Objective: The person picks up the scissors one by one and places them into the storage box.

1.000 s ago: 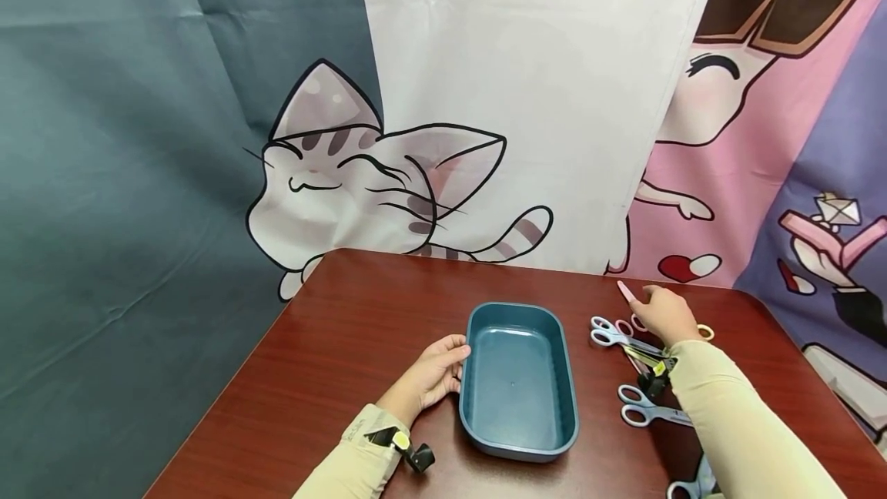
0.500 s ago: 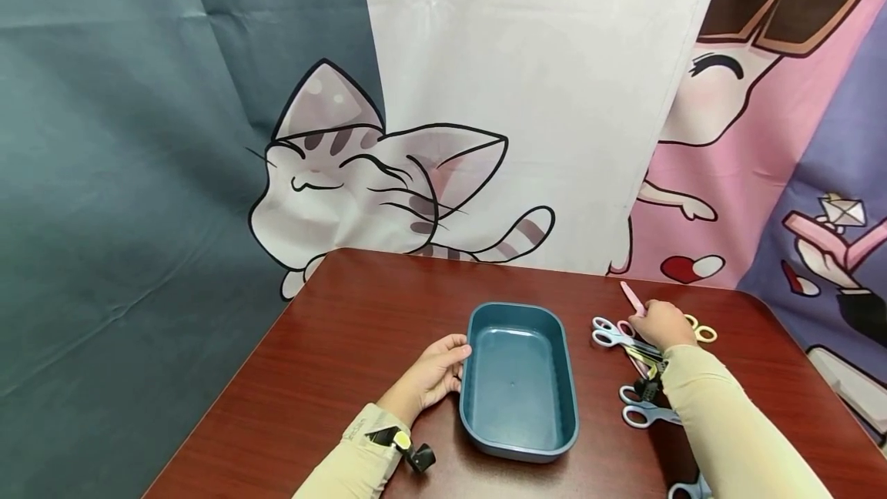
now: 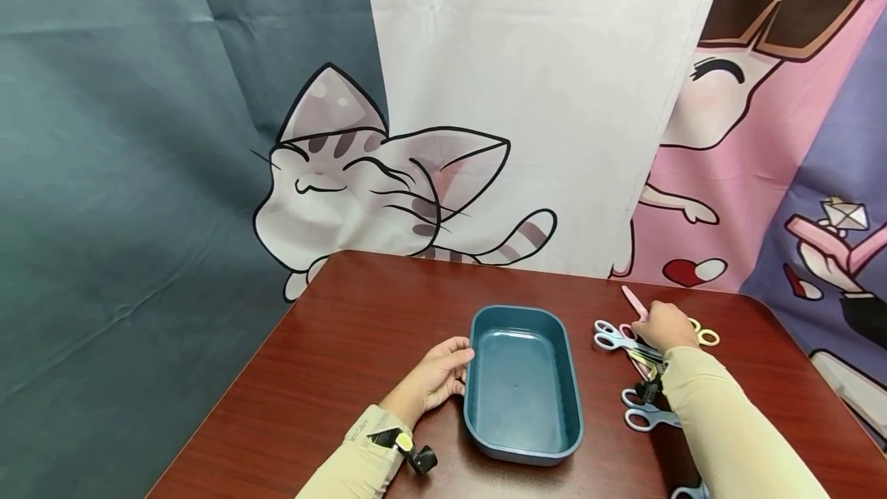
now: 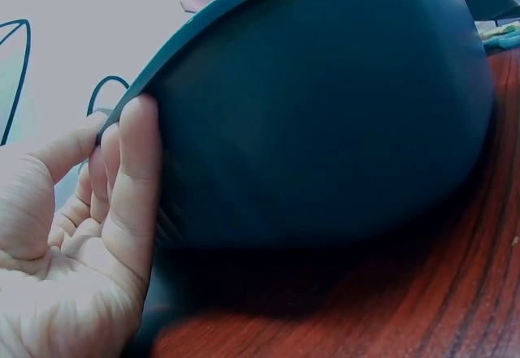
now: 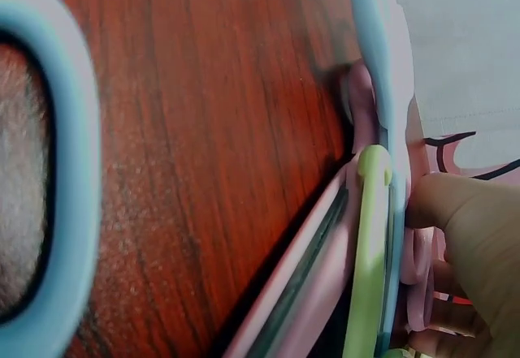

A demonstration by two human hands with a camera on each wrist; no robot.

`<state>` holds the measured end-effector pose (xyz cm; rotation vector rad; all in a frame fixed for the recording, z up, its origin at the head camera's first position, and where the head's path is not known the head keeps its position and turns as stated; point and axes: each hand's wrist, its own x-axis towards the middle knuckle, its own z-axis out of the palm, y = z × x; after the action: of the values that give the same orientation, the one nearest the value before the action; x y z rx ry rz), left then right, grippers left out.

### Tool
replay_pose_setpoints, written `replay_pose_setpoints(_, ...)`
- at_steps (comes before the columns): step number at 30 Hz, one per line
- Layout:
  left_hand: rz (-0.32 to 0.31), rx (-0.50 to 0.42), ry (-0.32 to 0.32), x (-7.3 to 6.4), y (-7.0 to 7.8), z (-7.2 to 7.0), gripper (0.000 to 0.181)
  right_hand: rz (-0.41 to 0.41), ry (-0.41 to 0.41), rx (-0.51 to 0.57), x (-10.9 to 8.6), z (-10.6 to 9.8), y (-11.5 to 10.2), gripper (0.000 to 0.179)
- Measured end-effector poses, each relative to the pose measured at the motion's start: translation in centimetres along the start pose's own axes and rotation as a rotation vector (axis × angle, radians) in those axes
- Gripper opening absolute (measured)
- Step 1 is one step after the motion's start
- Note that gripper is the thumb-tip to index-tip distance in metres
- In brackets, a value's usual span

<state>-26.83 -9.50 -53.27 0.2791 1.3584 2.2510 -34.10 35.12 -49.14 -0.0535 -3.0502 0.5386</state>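
My left hand (image 3: pixel 436 376) grips the left rim of a deep blue-green rectangular tray (image 3: pixel 516 395) on the table. In the left wrist view the thumb lies at the rim, with fingers against the outer wall (image 4: pixel 317 131). To the right, my right hand (image 3: pixel 665 327) reaches over a pile of scissors and holds a pair of pink scissors (image 3: pixel 634 303), whose closed pink blade end sticks out far left. Pink finger loops (image 5: pixel 419 285) show by its fingers in the right wrist view. Light blue scissors (image 3: pixel 610 337) and yellow-green scissors (image 5: pixel 367 236) lie against them.
Yellow handles (image 3: pixel 705 336) show behind the right hand. Nearer, blue scissors (image 3: pixel 640 420) lie partly under the right forearm, and another blue loop (image 3: pixel 689 492) shows at the bottom edge. A printed cloth backdrop (image 3: pixel 554 98) stands behind the table's (image 3: pixel 333 329) far edge.
My right hand has moved slightly left and down along the pink scissors, uncovering more of the yellow handles. The left hand stays on the tray's rim.
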Motion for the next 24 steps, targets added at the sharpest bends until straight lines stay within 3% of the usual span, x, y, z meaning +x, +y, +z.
replay_pose_setpoints(7,-0.008,0.012,-0.003,-0.1,0.1,0.2,0.007,-0.01,0.048,0.015,-0.2,-0.1,-0.1,0.027)
replay_pose_setpoints(14,0.001,0.01,-0.004,-0.2,0.2,0.3,0.005,-0.06,0.08,0.037,-0.5,-0.9,-1.6,0.025)
replay_pose_setpoints(24,0.001,0.011,-0.006,-0.2,0.0,0.3,0.005,-0.162,0.099,0.023,-0.9,-1.7,-4.5,0.049)
